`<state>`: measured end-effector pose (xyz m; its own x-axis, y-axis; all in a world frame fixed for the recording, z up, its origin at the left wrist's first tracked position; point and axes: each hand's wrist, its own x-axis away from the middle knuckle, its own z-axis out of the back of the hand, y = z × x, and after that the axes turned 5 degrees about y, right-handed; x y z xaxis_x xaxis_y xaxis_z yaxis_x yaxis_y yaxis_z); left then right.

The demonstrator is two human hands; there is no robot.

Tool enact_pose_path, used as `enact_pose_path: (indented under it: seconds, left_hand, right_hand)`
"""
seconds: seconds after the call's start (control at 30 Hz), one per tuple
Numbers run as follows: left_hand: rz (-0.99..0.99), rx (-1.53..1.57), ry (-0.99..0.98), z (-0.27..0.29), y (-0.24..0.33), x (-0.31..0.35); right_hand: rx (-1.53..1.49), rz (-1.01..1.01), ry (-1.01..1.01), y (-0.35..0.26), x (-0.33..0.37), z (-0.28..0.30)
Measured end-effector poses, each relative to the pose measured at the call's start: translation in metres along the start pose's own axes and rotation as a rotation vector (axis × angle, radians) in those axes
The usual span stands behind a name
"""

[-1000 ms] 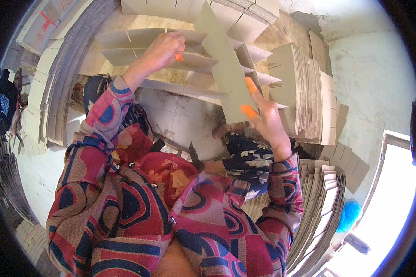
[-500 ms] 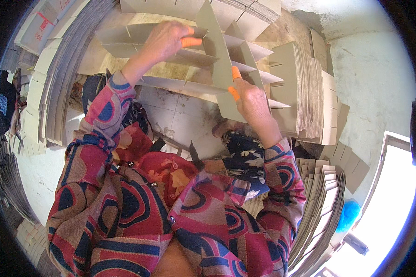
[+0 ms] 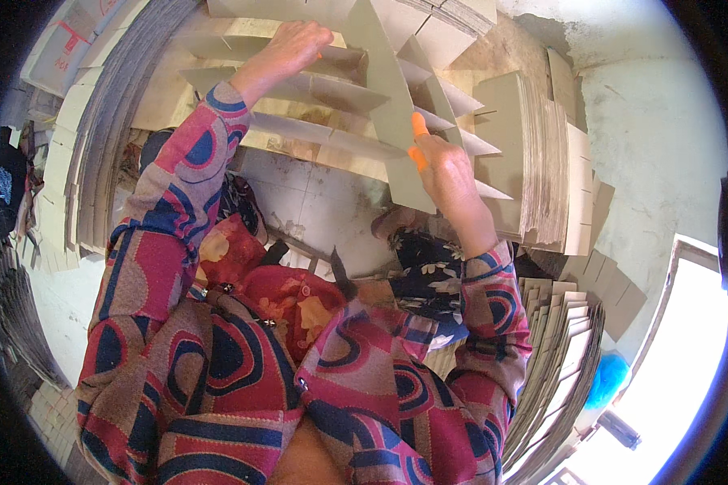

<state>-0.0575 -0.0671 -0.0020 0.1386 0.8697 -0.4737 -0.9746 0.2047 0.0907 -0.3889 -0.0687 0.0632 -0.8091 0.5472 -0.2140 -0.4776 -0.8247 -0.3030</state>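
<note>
Stacks of flat grey cardboard sheets [image 3: 97,121] curve along the left side, and a further stack of slotted cardboard pieces [image 3: 542,178] stands on edge at the right, with more piled sheets [image 3: 558,356] lower right. Between them, at the top middle, sits a cardboard divider grid [image 3: 332,89] made of long strips crossing one another, lying over a pale tiled floor [image 3: 323,210]. One long cardboard strip [image 3: 388,97] runs diagonally across the other strips, from the top of the view down toward the person's right. The right hand [image 3: 445,174] is closed on the lower end of this strip, with orange finger covers [image 3: 418,125] on the fingertips pressed against its face. The left hand [image 3: 295,40] rests curled on top of one of the cross strips at the far left part of the grid; whether it grips the strip or only presses on it cannot be told. Both arms wear patterned red, blue and brown sleeves [image 3: 170,202].
</note>
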Motion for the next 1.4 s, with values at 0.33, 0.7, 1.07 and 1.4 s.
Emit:
enact_pose_path:
  seconds: [0.33,0.7,1.07,1.4]
  left_hand:
    - [-0.037,0.022,0.038,0.002,-0.004,-0.001]
    - [-0.047,0.142,0.074,-0.008,-0.01,-0.001]
    - [-0.011,0.046,-0.093,0.012,0.02,-0.013]
    - [0.205,0.416,0.104,0.093,0.051,0.051]
  right_hand:
    - [-0.174,0.015,0.126,-0.006,0.003,0.009]
    - [0.081,-0.036,0.113,0.01,-0.007,0.005]
    - [0.7,-0.604,0.209,0.143,0.105,0.042]
    - [0.48,-0.847,0.28,0.171,0.113,0.036]
